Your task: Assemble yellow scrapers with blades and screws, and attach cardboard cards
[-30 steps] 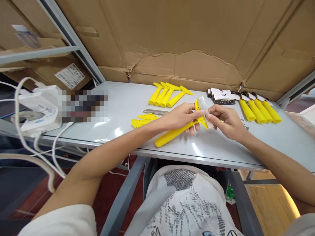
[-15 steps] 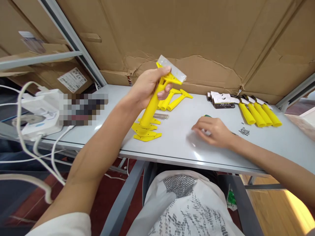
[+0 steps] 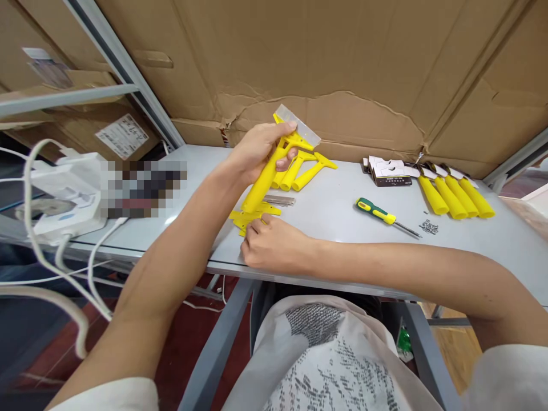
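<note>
Raised over the table, my left hand (image 3: 266,144) is closed round the neck of a yellow scraper (image 3: 262,184). Its thumb presses on a thin greyish blade (image 3: 305,129) lying across the scraper's head. Lower down, my right hand (image 3: 274,242) is at a small pile of yellow plastic plates (image 3: 270,209), fingers curled on the front one; the fingertips are partly hidden. Just behind the plates lie thin metal blades (image 3: 280,200). More yellow scraper handles (image 3: 309,173) rest beyond the left hand.
A green and yellow screwdriver (image 3: 377,211) lies to the right, its tip near small screws (image 3: 428,227). Several yellow scrapers (image 3: 464,197) and black-and-white cards (image 3: 389,171) are at the back right. A white power strip (image 3: 71,197) with cables stands left. Cardboard (image 3: 325,63) walls the back.
My right hand has moved left from the screwdriver to the yellow plates, and the screwdriver now shows on the table. The left hand still holds the scraper, nearly unmoved.
</note>
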Demonstrator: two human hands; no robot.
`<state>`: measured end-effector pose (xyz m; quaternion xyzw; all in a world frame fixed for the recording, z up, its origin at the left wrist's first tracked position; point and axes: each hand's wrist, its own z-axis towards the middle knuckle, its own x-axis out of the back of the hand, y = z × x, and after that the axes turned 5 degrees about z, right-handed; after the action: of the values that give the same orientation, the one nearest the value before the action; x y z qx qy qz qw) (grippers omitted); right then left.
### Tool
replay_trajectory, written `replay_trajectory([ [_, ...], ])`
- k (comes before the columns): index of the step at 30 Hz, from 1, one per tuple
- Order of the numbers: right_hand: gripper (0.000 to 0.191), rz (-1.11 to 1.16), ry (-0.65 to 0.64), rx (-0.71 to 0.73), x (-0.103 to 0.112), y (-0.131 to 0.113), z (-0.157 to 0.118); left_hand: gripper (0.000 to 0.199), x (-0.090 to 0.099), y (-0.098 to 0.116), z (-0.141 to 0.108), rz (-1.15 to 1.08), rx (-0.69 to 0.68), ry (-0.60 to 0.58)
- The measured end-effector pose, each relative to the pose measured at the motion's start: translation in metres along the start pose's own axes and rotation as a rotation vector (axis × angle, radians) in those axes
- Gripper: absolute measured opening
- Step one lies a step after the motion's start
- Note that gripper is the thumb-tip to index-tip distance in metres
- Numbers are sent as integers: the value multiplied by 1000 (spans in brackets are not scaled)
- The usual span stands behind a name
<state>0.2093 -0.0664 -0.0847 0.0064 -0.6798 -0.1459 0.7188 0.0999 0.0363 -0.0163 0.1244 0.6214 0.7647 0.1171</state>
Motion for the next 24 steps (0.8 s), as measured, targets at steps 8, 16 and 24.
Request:
replay_trajectory([
  [8,25,-26,51,-55,4,2,-23,34,-8,-7,-1,13,26,-59],
  [16,26,-172,599,-64,8,23,-86,36,-16,-7,-7,20,50,-123],
  [24,48,715,1033,-839,35,95,-203,29,-47,-5,-25,70,111,-292],
])
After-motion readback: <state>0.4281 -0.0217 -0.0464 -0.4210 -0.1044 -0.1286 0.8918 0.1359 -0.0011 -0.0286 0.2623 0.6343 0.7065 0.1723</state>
